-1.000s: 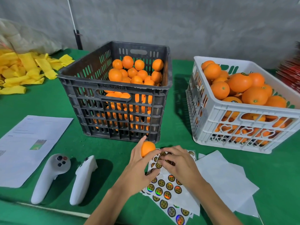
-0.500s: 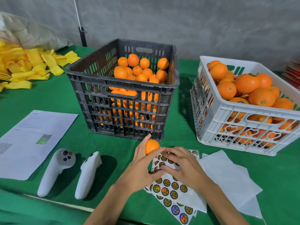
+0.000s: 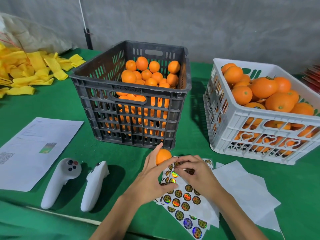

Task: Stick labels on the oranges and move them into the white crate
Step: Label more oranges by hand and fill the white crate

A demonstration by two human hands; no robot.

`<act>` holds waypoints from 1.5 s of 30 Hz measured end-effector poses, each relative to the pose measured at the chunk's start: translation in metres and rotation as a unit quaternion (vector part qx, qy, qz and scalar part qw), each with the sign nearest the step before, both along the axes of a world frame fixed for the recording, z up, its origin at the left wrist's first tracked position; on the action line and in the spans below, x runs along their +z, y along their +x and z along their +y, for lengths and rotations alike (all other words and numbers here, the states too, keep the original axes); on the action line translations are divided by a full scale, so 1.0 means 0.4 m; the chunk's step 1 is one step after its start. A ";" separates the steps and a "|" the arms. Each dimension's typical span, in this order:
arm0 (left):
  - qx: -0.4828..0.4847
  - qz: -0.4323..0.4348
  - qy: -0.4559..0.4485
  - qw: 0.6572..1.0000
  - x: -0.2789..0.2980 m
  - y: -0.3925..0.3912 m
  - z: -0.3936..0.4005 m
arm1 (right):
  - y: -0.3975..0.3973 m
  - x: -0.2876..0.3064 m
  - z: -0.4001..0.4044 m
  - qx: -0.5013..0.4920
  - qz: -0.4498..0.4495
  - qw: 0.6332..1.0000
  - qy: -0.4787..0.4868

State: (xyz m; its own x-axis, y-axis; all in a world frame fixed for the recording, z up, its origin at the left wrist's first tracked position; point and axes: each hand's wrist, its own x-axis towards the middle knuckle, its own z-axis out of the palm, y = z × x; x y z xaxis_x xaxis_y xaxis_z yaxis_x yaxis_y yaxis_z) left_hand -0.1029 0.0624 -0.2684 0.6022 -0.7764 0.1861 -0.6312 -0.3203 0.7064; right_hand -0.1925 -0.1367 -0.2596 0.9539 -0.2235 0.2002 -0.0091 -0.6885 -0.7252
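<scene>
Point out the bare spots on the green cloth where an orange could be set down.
Bare cloth lies between the black crate and white crate, and between the printed paper and black crate. It is crowded around the sticker sheets and both controllers.

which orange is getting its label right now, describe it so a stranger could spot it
Start at the dark grey crate in the middle of the green table. Just in front of its near right corner, the left hand holds a single orange above the sticker sheet. It is the only orange outside both crates.
</scene>
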 end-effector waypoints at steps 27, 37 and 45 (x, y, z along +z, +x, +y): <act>0.004 0.006 -0.005 1.000 -0.005 -0.001 -0.001 | 0.010 -0.004 -0.007 0.005 -0.010 1.000 0.017; 0.010 0.017 0.000 1.000 -0.002 -0.003 -0.001 | 0.017 0.005 -0.003 -0.004 0.022 0.997 0.068; 0.006 0.030 -0.005 1.000 0.003 -0.005 -0.001 | 0.035 0.020 0.007 -0.120 0.013 0.989 0.086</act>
State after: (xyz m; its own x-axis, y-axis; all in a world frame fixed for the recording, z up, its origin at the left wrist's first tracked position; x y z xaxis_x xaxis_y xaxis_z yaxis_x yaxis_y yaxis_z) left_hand -0.1050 0.0619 -0.2671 0.6218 -0.7671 0.1580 -0.5843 -0.3200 0.7458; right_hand -0.1784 -0.1337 -0.2515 0.8734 -0.4730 0.1161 -0.1776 -0.5313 -0.8284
